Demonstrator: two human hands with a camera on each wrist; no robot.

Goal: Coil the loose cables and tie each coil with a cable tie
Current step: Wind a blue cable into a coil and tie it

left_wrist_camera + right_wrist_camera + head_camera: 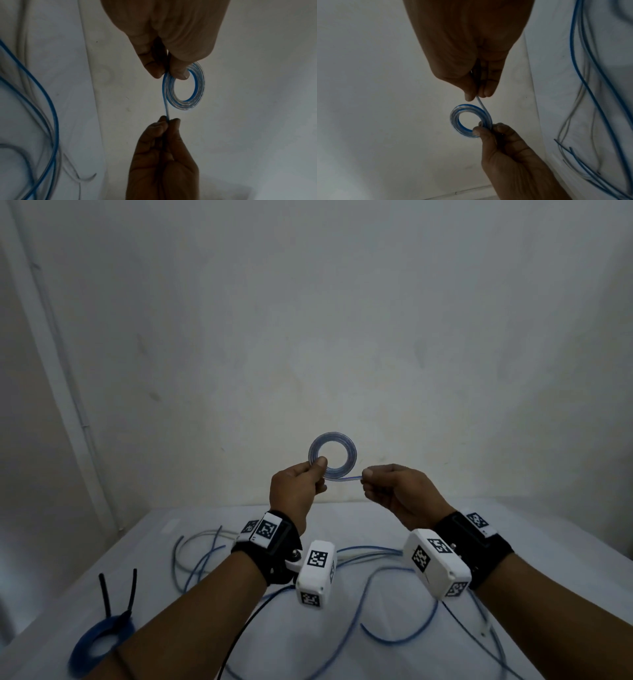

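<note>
Winding the last tail onto a small coil, held up at the centre of the head view.

Your left hand [297, 491] pinches the blue-and-clear coil [333, 456] at its rim; your right hand [394, 494] pinches its short free end, fingers curled. Next, I judge: lay that tail onto the coil, then fetch a black cable tie [118, 590] from the lower left of the desk [534, 535], where loose cables [394, 642] wait.
</note>
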